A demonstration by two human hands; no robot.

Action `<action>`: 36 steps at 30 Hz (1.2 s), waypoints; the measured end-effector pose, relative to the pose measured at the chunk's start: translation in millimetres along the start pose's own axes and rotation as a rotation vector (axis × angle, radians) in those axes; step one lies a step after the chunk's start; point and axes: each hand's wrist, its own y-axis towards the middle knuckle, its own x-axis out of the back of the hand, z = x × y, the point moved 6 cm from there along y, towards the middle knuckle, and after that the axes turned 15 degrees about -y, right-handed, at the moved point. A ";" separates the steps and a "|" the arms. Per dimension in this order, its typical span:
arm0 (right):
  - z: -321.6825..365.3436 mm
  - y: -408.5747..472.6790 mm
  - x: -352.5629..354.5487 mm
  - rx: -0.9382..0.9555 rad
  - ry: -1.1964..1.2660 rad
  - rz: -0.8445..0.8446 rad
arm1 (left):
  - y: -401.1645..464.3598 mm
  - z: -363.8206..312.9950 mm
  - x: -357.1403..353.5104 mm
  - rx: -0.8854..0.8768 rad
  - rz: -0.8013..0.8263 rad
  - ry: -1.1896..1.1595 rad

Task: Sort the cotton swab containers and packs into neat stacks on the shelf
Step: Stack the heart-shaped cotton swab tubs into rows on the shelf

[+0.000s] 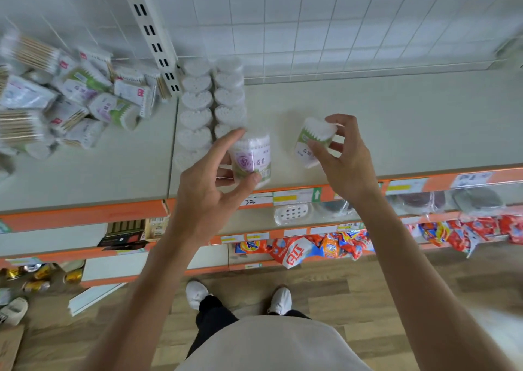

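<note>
So right now I've got a swab tub in each hand, both up over the front edge of the shelf [396, 110]. Left hand [206, 178] has its grip curled round the purple-label container [252, 158], thumb low on the front and index finger sticking out past the top, tub roughly upright. Right hand [345, 155] pinches the green-label container [314, 141] with fingertips on both sides, and that one's tipped over to the left. The two rows of tubs [212, 107] already run from the back wall toward the front edge, just left of my left hand, and the loose packs [70, 96] are heaped on the next shelf section to the left. I reckon the trick is to straighten the tilted tub first, then set each one down flat at the near end of a row, touching its neighbour.
</note>
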 end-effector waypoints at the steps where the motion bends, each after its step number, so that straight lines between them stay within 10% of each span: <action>1: -9.8 4.9 1.9 -0.009 -0.016 0.010 | -1.1 1.2 -5.9 -0.002 0.008 0.005; 18: 10.5 -47.7 13.9 0.040 -0.174 -0.072 | -29.3 25.2 -36.4 -0.046 0.040 0.070; 24: 50.9 -81.1 -22.3 0.166 -0.188 0.262 | -40.2 34.2 -33.7 0.057 -0.029 0.025; 36: 69.6 -65.7 -30.9 0.198 -0.093 0.282 | -42.0 32.2 -22.0 0.047 -0.064 -0.009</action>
